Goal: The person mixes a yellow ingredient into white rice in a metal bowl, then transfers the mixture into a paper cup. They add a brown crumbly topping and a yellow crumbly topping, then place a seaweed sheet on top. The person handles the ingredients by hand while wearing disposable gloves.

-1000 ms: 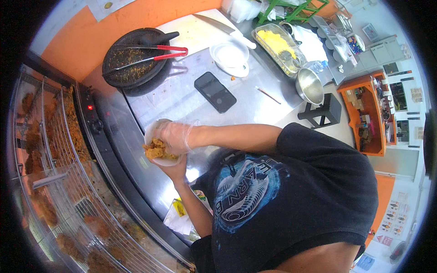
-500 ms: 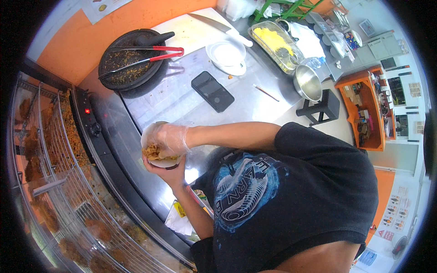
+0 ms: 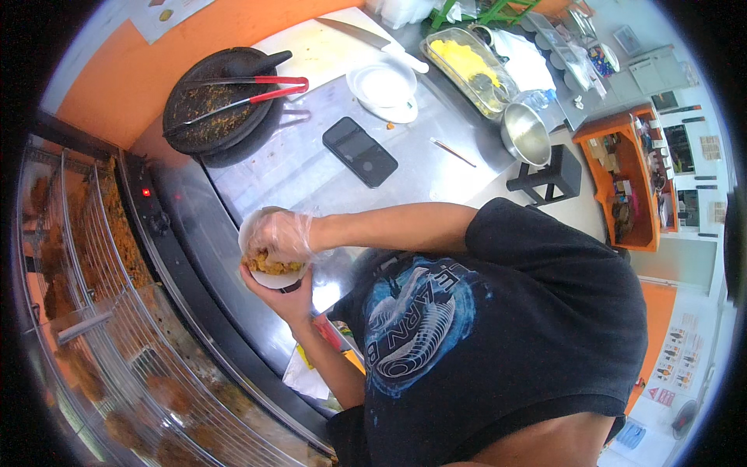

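A small white bowl (image 3: 268, 253) of golden-brown fried pieces (image 3: 271, 265) is held up just above the near-left edge of the steel worktop (image 3: 311, 167), close beside the glass display case (image 3: 93, 311). The left hand (image 3: 282, 298) cups the bowl from underneath, its fingers curled around the base. The right hand (image 3: 282, 235), in a clear plastic glove, lies on top of the food with its fingers bent down into the pieces; whether they pinch any cannot be told.

Farther back on the worktop lies a black phone (image 3: 359, 151), well apart from the bowl. Behind it to the left sits a dark stone mortar (image 3: 214, 105) with red-handled tongs (image 3: 257, 87) across it. A white dish (image 3: 384, 86), a cutting board (image 3: 327, 47) with a knife (image 3: 366, 39), a tray of yellow food (image 3: 467, 66) and a metal pot (image 3: 525, 134) stand along the far side.
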{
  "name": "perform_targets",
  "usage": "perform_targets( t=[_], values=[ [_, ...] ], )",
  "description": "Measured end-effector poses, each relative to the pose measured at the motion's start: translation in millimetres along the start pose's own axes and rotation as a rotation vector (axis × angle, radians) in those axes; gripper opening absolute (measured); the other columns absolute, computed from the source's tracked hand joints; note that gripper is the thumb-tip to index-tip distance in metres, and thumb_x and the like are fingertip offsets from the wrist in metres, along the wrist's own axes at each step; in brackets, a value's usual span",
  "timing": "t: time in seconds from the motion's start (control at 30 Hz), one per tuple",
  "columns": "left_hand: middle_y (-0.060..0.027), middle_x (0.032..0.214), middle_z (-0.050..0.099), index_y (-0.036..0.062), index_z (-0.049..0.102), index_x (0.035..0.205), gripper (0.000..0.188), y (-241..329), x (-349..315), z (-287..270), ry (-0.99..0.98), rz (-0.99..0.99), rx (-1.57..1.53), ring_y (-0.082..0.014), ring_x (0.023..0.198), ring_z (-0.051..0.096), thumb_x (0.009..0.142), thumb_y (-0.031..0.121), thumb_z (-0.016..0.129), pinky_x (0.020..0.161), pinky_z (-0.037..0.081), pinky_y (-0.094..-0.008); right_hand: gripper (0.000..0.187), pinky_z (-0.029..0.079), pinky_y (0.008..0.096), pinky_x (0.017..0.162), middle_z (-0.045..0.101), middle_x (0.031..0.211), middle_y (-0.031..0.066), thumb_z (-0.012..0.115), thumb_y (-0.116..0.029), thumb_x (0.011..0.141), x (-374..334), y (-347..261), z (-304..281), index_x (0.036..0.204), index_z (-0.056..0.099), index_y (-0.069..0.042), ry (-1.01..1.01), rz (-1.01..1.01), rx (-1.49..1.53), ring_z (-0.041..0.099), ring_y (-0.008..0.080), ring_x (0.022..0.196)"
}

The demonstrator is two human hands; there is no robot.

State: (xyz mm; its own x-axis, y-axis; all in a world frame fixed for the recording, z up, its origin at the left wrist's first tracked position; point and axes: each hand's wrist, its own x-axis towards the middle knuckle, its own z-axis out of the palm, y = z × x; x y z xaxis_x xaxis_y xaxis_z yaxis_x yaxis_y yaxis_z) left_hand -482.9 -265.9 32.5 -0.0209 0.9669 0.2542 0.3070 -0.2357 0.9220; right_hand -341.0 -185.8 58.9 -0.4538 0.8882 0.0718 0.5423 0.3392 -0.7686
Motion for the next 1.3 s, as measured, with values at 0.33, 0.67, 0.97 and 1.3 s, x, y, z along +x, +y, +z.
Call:
perform_targets(
  t=[0.33, 0.67, 0.97, 1.3],
  values=[
    [-0.0206, 0.143, 0.044, 0.0028, 0.041, 0.144, 0.101, 12.9, 9.7, -15.2, -0.074, 0.132, 0.295, -0.0404, 0.133, 0.043, 0.059, 0.018, 0.093, 0.112, 0.035, -0.0506, 0.022, 0.057, 0.0423, 0.078, 0.073, 0.088, 0.0153, 0.068, -0.010, 0.077, 0.5, -12.0, -4.6, 0.098, 0.075, -0.010, -0.065, 0.060, -0.148, 0.071, 0.0343, 0.086],
    [-0.0149, 0.138, 0.051, 0.0057, 0.053, 0.135, 0.088, 28.9, 20.6, -27.5, -0.231, 0.247, 0.660, -0.0369, 0.129, 0.047, 0.061, 0.033, 0.092, 0.106, 0.036, -0.0512, 0.020, 0.058, 0.0419, 0.075, 0.072, 0.088, 0.0192, 0.068, -0.009, 0.074, -5.9, 4.7, -2.0, 0.092, 0.073, -0.004, 0.007, 0.020, -0.163, 0.071, 0.0354, 0.084],
    [-0.0141, 0.132, 0.055, 0.0059, 0.059, 0.126, 0.081, 55.4, 27.3, -26.6, -0.264, 0.130, 0.715, -0.0369, 0.126, 0.050, 0.058, 0.033, 0.093, 0.103, 0.041, -0.0504, 0.019, 0.058, 0.0430, 0.072, 0.071, 0.084, 0.0218, 0.070, -0.012, 0.073, -5.5, -1.4, -2.4, 0.089, 0.071, -0.001, 0.038, 0.103, -0.168, 0.071, 0.0373, 0.080],
    [-0.0191, 0.133, 0.051, 0.0025, 0.052, 0.132, 0.085, 45.4, 26.4, -26.3, -0.291, 0.065, 0.458, -0.0411, 0.127, 0.049, 0.058, 0.014, 0.093, 0.109, 0.040, -0.0491, 0.031, 0.058, 0.0431, 0.067, 0.070, 0.079, 0.0227, 0.075, -0.019, 0.075, -12.0, -11.9, -2.7, 0.092, 0.065, 0.005, -0.178, 0.180, -0.247, 0.072, 0.0370, 0.080]
  ],
)
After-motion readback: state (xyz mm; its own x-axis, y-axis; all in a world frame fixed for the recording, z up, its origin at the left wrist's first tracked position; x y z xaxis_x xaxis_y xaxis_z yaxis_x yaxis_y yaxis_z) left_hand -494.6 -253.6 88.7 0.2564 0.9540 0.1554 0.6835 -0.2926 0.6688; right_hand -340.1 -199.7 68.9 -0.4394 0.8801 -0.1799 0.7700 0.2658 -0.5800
